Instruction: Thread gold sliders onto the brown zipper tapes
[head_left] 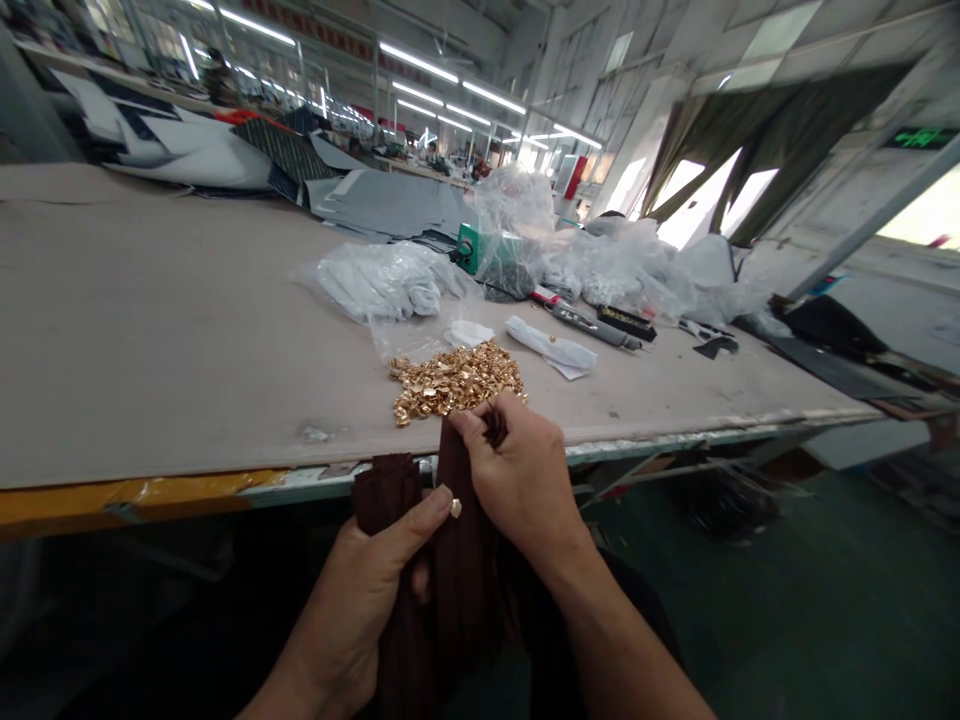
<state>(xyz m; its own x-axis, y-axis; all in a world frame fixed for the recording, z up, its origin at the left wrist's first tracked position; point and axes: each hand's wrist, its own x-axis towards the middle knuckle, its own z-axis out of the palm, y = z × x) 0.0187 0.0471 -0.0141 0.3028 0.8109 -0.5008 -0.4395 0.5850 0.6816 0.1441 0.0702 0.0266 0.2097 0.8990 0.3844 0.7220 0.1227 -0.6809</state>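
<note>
My left hand [352, 585] is closed around a folded bundle of dark brown zipper tape [386, 490], its top end sticking up beside the thumb. At the tip of that thumb sits one small gold zipper slider [456, 508]. Thumb and fingers of my right hand [525, 480] pinch the upper end of a brown strip [457, 560], which hangs down between both hands; more brown tape is bunched inside the curled fingers. Just beyond the right fingertips, a pile of gold zipper sliders [457, 380] lies on the table. The lower part of the tape fades into shadow.
On the table [187, 340] lie a clear plastic bag [405, 280], a folded white packet [551, 345], a grey pen-shaped tool [592, 325] and a small black tray [626, 322]. A green box [487, 248] and cloth pieces [390, 200] stand further back. The table's edge runs just before my hands.
</note>
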